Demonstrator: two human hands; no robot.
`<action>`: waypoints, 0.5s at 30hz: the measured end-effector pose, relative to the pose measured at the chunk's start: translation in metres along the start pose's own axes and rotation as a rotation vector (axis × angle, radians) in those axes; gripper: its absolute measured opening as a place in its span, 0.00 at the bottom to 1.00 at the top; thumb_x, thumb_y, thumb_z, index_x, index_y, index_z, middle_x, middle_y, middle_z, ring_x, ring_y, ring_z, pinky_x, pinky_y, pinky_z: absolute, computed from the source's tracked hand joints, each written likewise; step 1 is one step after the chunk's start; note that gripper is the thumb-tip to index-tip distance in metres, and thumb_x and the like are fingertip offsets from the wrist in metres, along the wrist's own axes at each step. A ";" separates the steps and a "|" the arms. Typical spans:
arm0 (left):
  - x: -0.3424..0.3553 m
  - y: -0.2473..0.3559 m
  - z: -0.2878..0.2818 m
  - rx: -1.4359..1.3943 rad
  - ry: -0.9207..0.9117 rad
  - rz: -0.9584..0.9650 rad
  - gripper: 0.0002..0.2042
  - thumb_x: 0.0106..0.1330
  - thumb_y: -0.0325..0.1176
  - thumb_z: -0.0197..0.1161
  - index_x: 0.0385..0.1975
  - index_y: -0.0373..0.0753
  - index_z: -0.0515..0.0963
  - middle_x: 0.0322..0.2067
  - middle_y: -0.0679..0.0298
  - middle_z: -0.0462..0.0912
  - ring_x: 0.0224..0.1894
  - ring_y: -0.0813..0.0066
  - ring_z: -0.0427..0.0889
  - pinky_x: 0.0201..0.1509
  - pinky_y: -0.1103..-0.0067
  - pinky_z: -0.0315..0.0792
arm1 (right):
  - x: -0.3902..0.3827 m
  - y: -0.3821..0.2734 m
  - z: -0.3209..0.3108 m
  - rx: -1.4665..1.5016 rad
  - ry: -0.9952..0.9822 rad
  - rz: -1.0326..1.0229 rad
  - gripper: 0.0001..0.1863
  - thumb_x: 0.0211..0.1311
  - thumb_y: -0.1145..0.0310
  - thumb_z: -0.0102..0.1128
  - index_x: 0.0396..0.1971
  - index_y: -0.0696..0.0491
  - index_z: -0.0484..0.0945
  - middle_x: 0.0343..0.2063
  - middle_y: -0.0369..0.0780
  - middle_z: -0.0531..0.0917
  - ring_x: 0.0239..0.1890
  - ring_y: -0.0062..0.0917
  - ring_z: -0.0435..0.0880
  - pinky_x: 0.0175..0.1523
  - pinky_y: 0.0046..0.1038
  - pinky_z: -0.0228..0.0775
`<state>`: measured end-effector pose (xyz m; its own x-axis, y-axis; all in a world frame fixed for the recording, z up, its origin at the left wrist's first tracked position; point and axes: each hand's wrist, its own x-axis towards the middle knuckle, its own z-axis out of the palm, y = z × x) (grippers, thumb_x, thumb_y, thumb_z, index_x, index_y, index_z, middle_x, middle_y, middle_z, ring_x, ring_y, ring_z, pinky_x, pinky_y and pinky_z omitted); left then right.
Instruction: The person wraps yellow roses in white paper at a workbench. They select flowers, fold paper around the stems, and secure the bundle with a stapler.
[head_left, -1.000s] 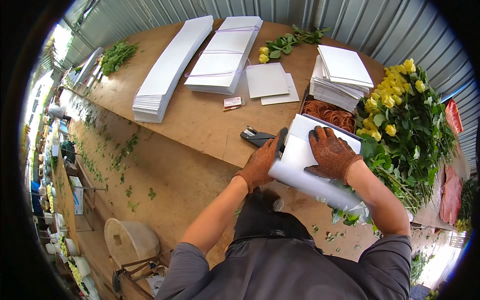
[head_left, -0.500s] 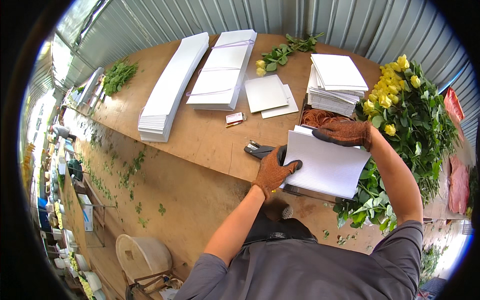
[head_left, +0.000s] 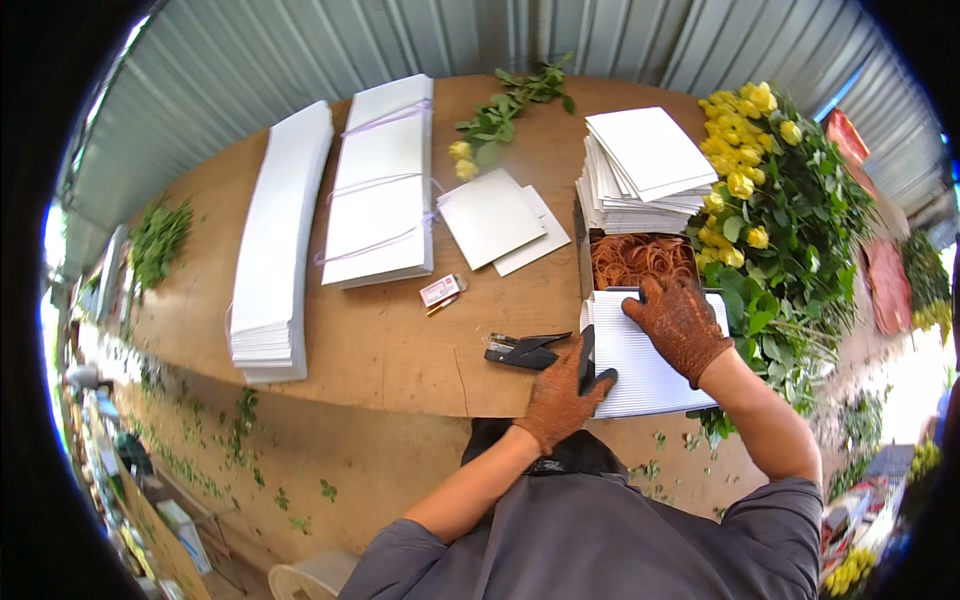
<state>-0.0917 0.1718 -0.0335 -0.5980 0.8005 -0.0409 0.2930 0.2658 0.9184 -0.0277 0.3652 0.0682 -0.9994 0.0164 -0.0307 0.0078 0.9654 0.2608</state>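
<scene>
A stack of white corrugated cardboard sheets [head_left: 655, 384] lies at the table's near edge, in the front part of a box. My right hand [head_left: 678, 325], in a brown glove with dark fingertips, rests palm down on the top sheet with its fingers spread. Against the stack's left edge is my gloved left hand [head_left: 565, 395], thumb and forefinger apart, the thumb over the sheet's corner. Just beyond my right fingertips, brown rubber bands [head_left: 640, 258] fill a compartment of the box. A black stapler [head_left: 528, 350] lies beside my left hand.
More white cardboard [head_left: 650, 155] is piled behind the rubber bands. Yellow roses [head_left: 738, 150] with leafy stems crowd the right side. Two long white cardboard stacks [head_left: 280, 240] [head_left: 380, 180], loose square sheets [head_left: 492, 220] and a small box [head_left: 441, 291] lie on the left. Corrugated metal wall [head_left: 450, 40] stands behind.
The raised, bent sheets now lie flat. My right hand has moved from their far edge onto the top, uncovering more rubber bands. My left hand stays at the left edge. The view has shifted.
</scene>
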 end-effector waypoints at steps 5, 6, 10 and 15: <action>0.028 -0.068 -0.079 0.801 0.003 0.271 0.41 0.55 0.49 0.72 0.69 0.45 0.62 0.56 0.51 0.74 0.62 0.52 0.70 0.65 0.61 0.64 | -0.014 -0.029 0.005 0.209 -0.094 0.327 0.18 0.55 0.75 0.59 0.48 0.50 0.78 0.38 0.44 0.79 0.47 0.38 0.79 0.50 0.40 0.74; 0.027 -0.088 -0.087 0.858 -0.098 0.271 0.42 0.54 0.51 0.72 0.69 0.46 0.61 0.55 0.52 0.74 0.63 0.53 0.68 0.66 0.60 0.62 | -0.017 -0.035 0.011 0.228 -0.030 0.358 0.19 0.55 0.75 0.59 0.49 0.50 0.78 0.39 0.44 0.79 0.47 0.39 0.78 0.50 0.40 0.74; 0.044 -0.129 -0.112 0.884 -0.399 0.277 0.46 0.52 0.49 0.73 0.71 0.47 0.58 0.54 0.53 0.74 0.63 0.52 0.69 0.65 0.60 0.63 | -0.021 -0.062 0.019 0.351 0.122 0.545 0.23 0.57 0.73 0.60 0.55 0.50 0.76 0.47 0.47 0.76 0.52 0.44 0.73 0.57 0.46 0.69; 0.066 -0.066 -0.129 0.316 -0.462 0.166 0.51 0.47 0.36 0.78 0.73 0.48 0.54 0.53 0.52 0.75 0.48 0.53 0.81 0.51 0.66 0.77 | -0.024 -0.078 0.034 0.360 0.155 0.704 0.22 0.59 0.69 0.62 0.56 0.48 0.76 0.53 0.49 0.71 0.59 0.50 0.67 0.63 0.50 0.61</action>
<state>-0.2468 0.1378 -0.0465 -0.1577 0.9777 -0.1389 0.6062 0.2069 0.7679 -0.0032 0.2984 0.0156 -0.7491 0.6412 0.1666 0.6215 0.7672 -0.1584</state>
